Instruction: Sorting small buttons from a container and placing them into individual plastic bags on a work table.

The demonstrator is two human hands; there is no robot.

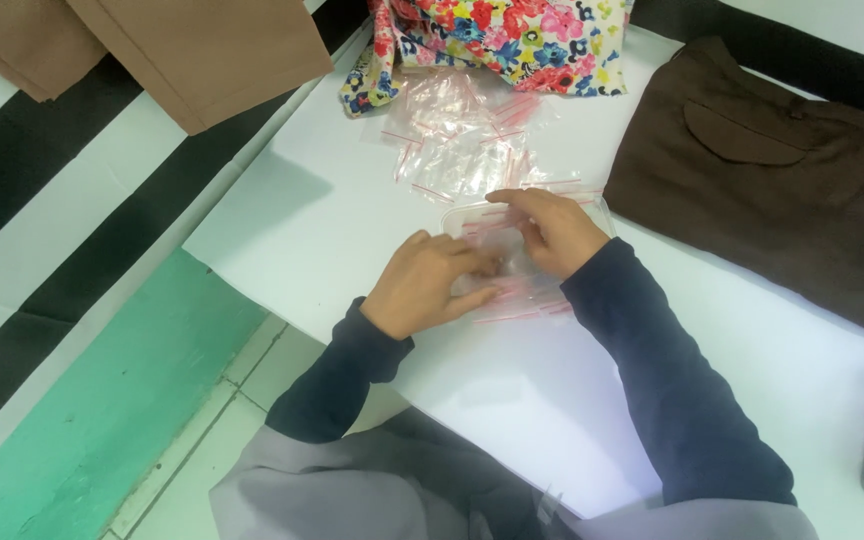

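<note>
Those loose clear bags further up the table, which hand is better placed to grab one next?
Probably the right hand: it lies farther up the white table, nearest the loose clear bags. The left hand sits lower, fingers on the bags under both hands.

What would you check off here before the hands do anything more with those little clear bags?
1. Both hands on the bags: ok; left hand and right hand rest on the stack of clear bags.
2. Stack lies on the white table: ok.
3. Spare loose bags within reach: ok.
4. Brown trousers apart from the stack: ok.
5. A single bag pinched between fingers: cannot tell.
</note>
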